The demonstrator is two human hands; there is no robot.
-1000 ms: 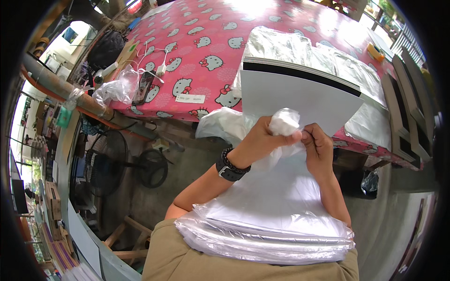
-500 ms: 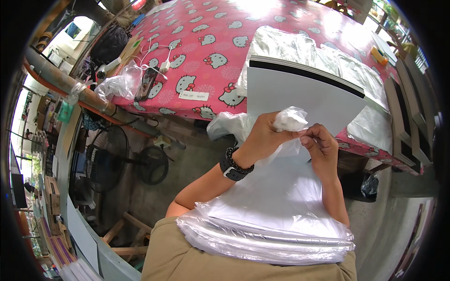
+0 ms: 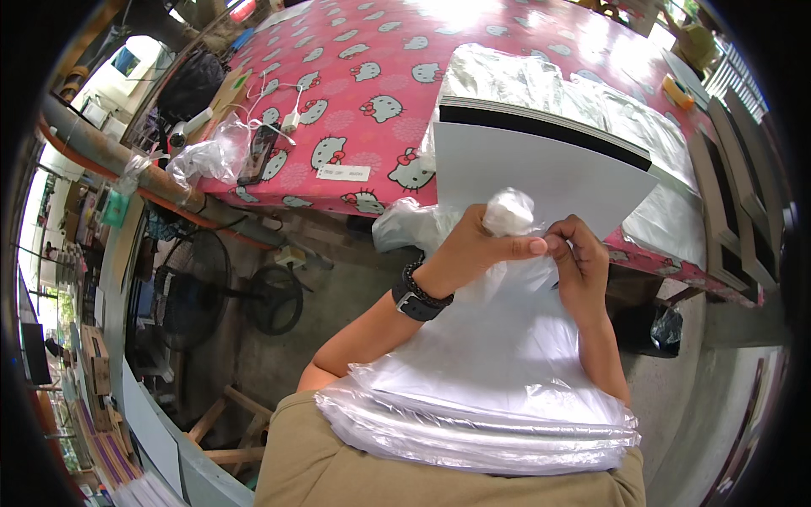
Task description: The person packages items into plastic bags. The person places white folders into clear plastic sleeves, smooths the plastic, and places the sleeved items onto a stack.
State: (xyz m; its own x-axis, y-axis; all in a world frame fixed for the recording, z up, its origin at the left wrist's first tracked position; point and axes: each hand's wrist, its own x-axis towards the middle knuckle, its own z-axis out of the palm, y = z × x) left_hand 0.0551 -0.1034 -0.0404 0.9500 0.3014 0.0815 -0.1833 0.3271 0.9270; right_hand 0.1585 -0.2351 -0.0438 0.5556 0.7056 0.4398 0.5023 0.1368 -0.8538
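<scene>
- Plastic film (image 3: 510, 213), clear and crumpled, sits bunched in the left hand (image 3: 473, 245), above the person's lap and just in front of the white boards (image 3: 541, 169).
- The left hand is closed around that wad, thumb pointing toward the right hand (image 3: 579, 258).
- The right hand has its thumb and fingertips pinched together beside the left thumb; from here I cannot tell whether they nip the film.
- More clear plastic sheets (image 3: 481, 439) cover the lap, their shiny edges layered near the person's waist.
- A black watch (image 3: 414, 304) circles the left wrist.
- The white boards stand out at the near side of the pink table (image 3: 346, 101), with plastic packs (image 3: 663, 221) behind and beside them.
- A phone (image 3: 256, 156) lies near the table's edge, a paper slip (image 3: 344, 172) to its right.
- A black fan (image 3: 194, 291) stands below, at left.
</scene>
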